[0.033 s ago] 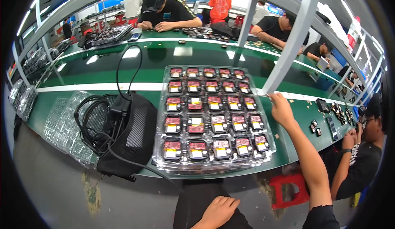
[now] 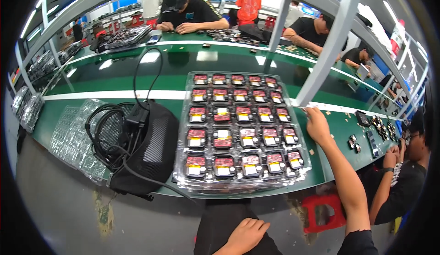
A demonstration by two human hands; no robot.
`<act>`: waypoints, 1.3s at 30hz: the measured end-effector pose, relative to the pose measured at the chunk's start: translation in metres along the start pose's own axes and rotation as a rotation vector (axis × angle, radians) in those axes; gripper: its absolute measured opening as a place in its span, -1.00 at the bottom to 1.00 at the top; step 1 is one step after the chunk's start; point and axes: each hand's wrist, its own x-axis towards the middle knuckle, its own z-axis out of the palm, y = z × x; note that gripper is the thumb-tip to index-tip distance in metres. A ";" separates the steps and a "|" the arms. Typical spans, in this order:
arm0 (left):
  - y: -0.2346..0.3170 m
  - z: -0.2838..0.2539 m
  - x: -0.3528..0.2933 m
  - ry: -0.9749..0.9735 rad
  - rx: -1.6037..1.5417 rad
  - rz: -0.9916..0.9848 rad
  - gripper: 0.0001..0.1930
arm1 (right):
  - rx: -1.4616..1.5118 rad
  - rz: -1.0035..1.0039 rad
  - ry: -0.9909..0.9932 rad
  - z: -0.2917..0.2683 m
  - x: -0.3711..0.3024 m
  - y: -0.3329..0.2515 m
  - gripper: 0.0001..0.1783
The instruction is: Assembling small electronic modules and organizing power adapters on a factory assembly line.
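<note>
My left hand (image 2: 248,233) rests flat on my dark-clothed lap, fingers stretched out and holding nothing. Stretched forward over the bench, my right hand (image 2: 317,126) has its fingers curled together beside the foot of the white post, just right of the tray. Whatever its fingertips may pinch is too small to make out. A clear plastic tray (image 2: 180,172) lies between the post and a black mesh bag. Its pockets hold rows of small black-framed modules (image 2: 248,137) with reddish faces and white and yellow labels. Two of them in the second column sit turned the other way round.
Left of the tray, the black mesh bag (image 2: 158,149) carries coiled black cable (image 2: 96,136). Empty clear trays (image 2: 75,138) lie farther left. The white post (image 2: 325,49) rises by my right hand. A co-worker (image 2: 403,177) sits at right, near a red stool (image 2: 324,213); others work across the bench.
The whole view has shifted slightly, so the bench and tray sit a little farther right in the picture. Both hands keep nearly the same pose.
</note>
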 end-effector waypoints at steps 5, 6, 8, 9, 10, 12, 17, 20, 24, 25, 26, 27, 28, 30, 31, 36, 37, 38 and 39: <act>-0.007 0.009 -0.002 -0.067 0.084 -0.004 -0.84 | 0.154 -0.022 0.160 0.021 -0.021 0.043 -0.62; -0.006 0.010 -0.001 -0.084 0.088 0.001 -0.85 | 0.171 -0.038 0.176 0.023 -0.022 0.054 -0.63; -0.002 0.012 0.001 -0.108 0.087 0.008 -0.86 | 0.187 -0.030 0.158 0.030 -0.017 0.052 -0.65; 0.000 0.013 0.003 -0.132 0.083 0.037 -0.87 | 0.168 0.007 0.127 0.024 -0.019 0.050 -0.66; 0.002 0.018 0.005 -0.132 0.095 0.021 -0.87 | 0.178 -0.014 0.142 0.025 -0.018 0.048 -0.67; 0.002 0.023 0.007 0.001 -0.109 0.056 -0.86 | 0.172 -0.037 0.156 0.028 -0.016 0.053 -0.68; -0.005 0.000 0.001 0.090 -0.188 -0.027 -0.82 | 0.212 0.019 0.120 0.032 -0.016 0.060 -0.68; -0.007 -0.008 -0.004 0.155 -0.292 -0.045 -0.80 | 0.166 -0.050 0.157 0.041 -0.015 0.057 -0.65; 0.004 -0.018 -0.003 0.255 -0.420 -0.024 -0.82 | 0.202 0.010 0.121 0.034 -0.016 0.056 -0.61; 0.005 -0.020 -0.001 0.288 -0.436 -0.018 -0.83 | 0.200 0.005 0.119 0.034 -0.016 0.058 -0.61; 0.004 -0.024 -0.001 0.322 -0.426 -0.036 -0.84 | 0.205 0.009 0.122 0.037 -0.017 0.060 -0.61; 0.005 -0.030 -0.001 0.357 -0.420 -0.057 -0.84 | 0.206 0.013 0.122 0.036 -0.017 0.061 -0.61; 0.006 -0.038 -0.002 0.397 -0.417 -0.083 -0.83 | 0.175 -0.001 0.123 0.036 -0.017 0.061 -0.61; 0.005 -0.052 -0.009 0.451 -0.443 -0.198 -0.85 | 0.158 0.006 0.119 0.032 -0.018 0.063 -0.61; 0.004 -0.061 -0.013 0.481 -0.465 -0.259 -0.86 | 0.148 0.011 0.116 0.031 -0.018 0.060 -0.62; -0.021 -0.082 -0.055 0.612 -0.338 -0.464 -0.76 | 0.148 -0.029 0.111 0.033 -0.013 0.051 -0.66; -0.022 -0.093 -0.057 0.651 -0.358 -0.547 -0.77 | 0.144 -0.030 0.109 0.033 -0.014 0.052 -0.66; -0.024 -0.105 -0.056 0.733 -0.359 -0.598 -0.86 | 0.148 -0.011 0.102 0.033 -0.015 0.055 -0.65; -0.033 -0.109 -0.064 0.745 -0.252 -0.625 -0.86 | 0.154 0.004 0.097 0.034 -0.014 0.056 -0.63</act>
